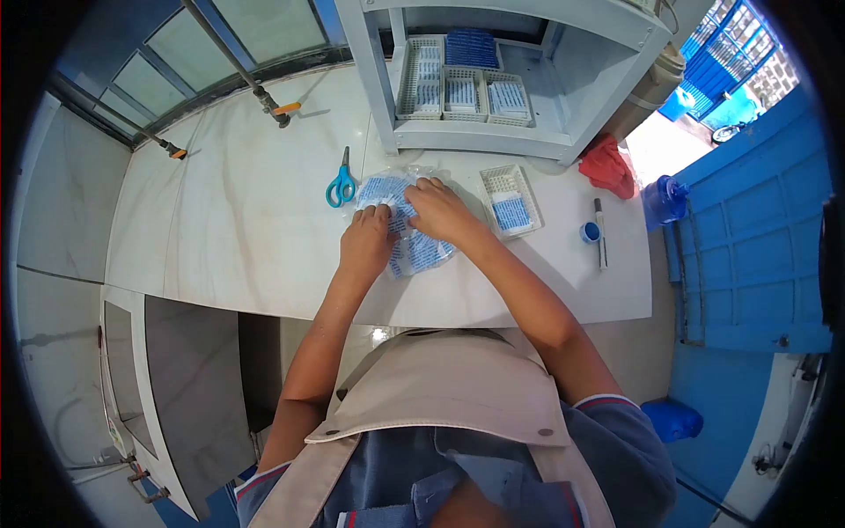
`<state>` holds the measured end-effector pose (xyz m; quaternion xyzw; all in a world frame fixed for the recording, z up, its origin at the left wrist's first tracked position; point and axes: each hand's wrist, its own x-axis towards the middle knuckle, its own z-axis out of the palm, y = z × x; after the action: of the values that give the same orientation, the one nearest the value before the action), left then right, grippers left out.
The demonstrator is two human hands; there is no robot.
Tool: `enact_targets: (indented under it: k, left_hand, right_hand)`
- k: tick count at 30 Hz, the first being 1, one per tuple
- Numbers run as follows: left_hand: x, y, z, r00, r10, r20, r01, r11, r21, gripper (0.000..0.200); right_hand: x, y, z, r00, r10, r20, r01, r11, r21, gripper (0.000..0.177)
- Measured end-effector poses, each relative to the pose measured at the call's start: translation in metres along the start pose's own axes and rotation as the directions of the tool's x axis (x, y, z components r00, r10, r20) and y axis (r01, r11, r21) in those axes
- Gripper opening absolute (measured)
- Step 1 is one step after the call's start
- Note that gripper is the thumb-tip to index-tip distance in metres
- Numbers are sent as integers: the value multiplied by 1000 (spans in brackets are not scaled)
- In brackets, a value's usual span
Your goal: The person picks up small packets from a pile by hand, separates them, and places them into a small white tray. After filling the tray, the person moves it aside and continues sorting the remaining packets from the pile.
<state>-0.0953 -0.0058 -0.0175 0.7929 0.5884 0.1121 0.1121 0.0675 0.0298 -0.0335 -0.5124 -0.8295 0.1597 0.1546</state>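
Observation:
A clear plastic bag filled with blue-and-white printed packets lies on the white counter in front of me. My left hand is closed on the bag's left side, fingers curled into the plastic. At the bag's upper right, my right hand also grips it with bent fingers; the fingertips are partly hidden. Scissors with turquoise handles lie just left of the bag, blades pointing away. To the right stands a small white basket with similar printed packets in its near half.
A grey shelf unit at the back holds several baskets of packets. Right of the small basket are a blue round cap-like item, a marker and a red cloth. Orange-handled taps overhang the counter at left.

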Motion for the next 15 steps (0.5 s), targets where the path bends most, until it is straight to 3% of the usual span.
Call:
enact_targets:
  k: [2, 5, 7, 8, 10, 11, 14, 15]
  left_hand:
    - [0, -1, 2, 1000, 6, 11, -6, 1000, 0, 37]
    - [0, 1, 3, 998, 32, -57, -36, 997, -67, 37]
    - [1, -2, 5, 989, 70, -129, -87, 988, -130, 33]
    - [2, -4, 5, 989, 74, -129, -91, 987, -129, 33]
    - [4, -5, -1, 997, 79, 13, -78, 994, -81, 27]
    - [4, -5, -3, 996, 83, 15, -82, 993, -80, 27]
    - [5, -5, -5, 992, 102, -76, -111, 986, -123, 22]
    - [5, -5, -5, 991, 79, -104, -95, 983, -155, 21]
  right_hand:
    - [-2, 3, -3, 1000, -15, -19, 15, 1000, 2, 28]
    - [-3, 7, -11, 996, -63, 61, 54, 990, 130, 29]
    - [-2, 11, -14, 991, -41, 128, -4, 945, 328, 28]
    - [-3, 12, -15, 991, -38, 125, -5, 945, 327, 28]
    - [-6, 13, -22, 992, -35, 125, 0, 964, 266, 26]
    - [-7, 14, -22, 992, -31, 123, -2, 964, 267, 26]
    - [-3, 21, -22, 998, -55, -10, 56, 962, 269, 25]
    - [0, 23, -25, 999, -25, -48, 41, 930, 366, 23]
